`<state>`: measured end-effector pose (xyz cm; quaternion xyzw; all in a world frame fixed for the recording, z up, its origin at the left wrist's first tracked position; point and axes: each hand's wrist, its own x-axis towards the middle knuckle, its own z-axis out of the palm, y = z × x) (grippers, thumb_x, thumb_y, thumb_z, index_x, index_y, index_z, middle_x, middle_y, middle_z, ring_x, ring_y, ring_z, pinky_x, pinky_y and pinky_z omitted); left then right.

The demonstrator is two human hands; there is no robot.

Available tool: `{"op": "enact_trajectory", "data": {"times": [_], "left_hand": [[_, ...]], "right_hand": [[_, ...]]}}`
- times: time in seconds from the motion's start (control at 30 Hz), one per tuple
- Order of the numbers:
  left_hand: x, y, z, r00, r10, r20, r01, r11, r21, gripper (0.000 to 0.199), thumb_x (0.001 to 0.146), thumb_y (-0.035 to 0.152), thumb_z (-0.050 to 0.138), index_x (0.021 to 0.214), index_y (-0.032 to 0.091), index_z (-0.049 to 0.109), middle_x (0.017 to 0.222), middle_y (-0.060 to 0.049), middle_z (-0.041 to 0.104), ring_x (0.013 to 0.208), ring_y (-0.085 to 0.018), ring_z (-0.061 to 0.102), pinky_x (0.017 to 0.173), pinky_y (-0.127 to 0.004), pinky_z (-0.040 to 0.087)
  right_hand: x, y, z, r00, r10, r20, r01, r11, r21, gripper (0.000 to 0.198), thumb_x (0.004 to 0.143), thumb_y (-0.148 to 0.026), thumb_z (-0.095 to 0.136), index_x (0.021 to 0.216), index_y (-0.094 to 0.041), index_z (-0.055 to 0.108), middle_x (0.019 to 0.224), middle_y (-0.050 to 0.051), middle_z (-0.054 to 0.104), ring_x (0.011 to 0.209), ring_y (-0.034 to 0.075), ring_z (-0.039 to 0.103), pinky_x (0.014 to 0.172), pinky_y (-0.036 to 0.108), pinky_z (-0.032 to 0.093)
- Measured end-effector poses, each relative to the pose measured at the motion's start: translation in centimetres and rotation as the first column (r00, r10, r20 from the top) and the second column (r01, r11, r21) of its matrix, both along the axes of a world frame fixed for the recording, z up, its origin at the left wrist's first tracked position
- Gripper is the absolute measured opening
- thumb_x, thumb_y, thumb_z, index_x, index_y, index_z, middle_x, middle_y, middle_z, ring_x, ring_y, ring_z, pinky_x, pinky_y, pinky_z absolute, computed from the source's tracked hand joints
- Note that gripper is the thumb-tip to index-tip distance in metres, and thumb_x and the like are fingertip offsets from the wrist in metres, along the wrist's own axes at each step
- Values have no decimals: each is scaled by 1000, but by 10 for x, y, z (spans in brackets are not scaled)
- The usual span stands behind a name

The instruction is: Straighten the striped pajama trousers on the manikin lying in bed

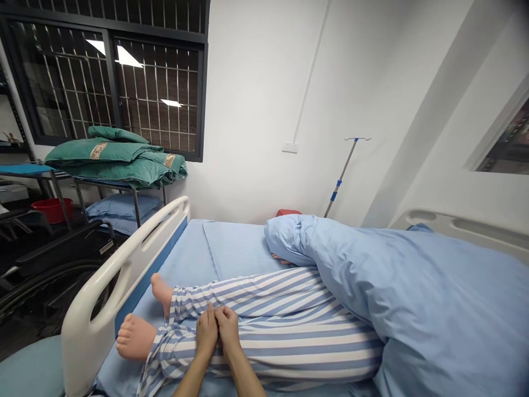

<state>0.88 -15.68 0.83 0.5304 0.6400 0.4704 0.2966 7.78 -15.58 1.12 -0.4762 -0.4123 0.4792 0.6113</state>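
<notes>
My left hand [206,331] and my right hand [227,326] are side by side over the shins of a lying figure, thumbs and fingers drawn in and nearly touching. Whether any cloth is pinched between the fingers is hidden. Beneath them are blue-and-white striped trousers [306,337] on two outstretched legs. Left of my hands, the bare near foot [136,337] and far foot [162,293] stick out of the cuffs; they look like a manikin's. A light blue quilt [413,286] covers the figure from the thighs up, bunched at its folded edge.
The legs lie on a light blue sheet [243,242], with a white footboard [111,270] at the left. Beyond it are a black wheelchair [61,264] and a rack with green cushions [124,157]. An IV pole [343,171] rises behind the bed; a headboard [475,229] is at right.
</notes>
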Motion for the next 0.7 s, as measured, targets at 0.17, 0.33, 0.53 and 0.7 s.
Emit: {"op": "enact_trajectory", "data": {"times": [0.17,0.33,0.53,0.7], "left_hand": [[-1,1,-3,999,-31,-34,31,999,21,45,82,46,26,63,19,56,67,-9,64,71,-19,59,69,-30,42],[-1,-1,1,990,-110,-84,111,994,13,49,84,44,21,64,18,57,63,-7,62,65,-18,58,65,-29,42],[-2,0,1,993,-92,-73,91,996,-18,47,82,46,25,71,18,60,77,-10,66,79,-20,60,75,-32,43],[-2,3,-7,994,-77,-79,75,997,-29,46,80,47,27,83,16,61,86,-11,66,88,-23,59,83,-37,42]], "right_hand": [[4,-1,10,996,40,77,-38,999,-34,14,62,-23,52,52,-16,46,41,-8,37,39,5,30,40,19,24],[7,-2,29,982,60,180,-64,998,17,11,67,-24,50,59,-16,49,42,-8,39,40,7,33,42,19,26],[9,-10,12,886,-115,450,56,988,144,29,78,-30,44,51,-18,40,47,-5,41,48,9,38,49,21,26],[8,-15,4,798,-150,584,62,984,168,34,83,-30,36,52,-18,42,48,-2,46,48,11,40,50,24,22]]}}
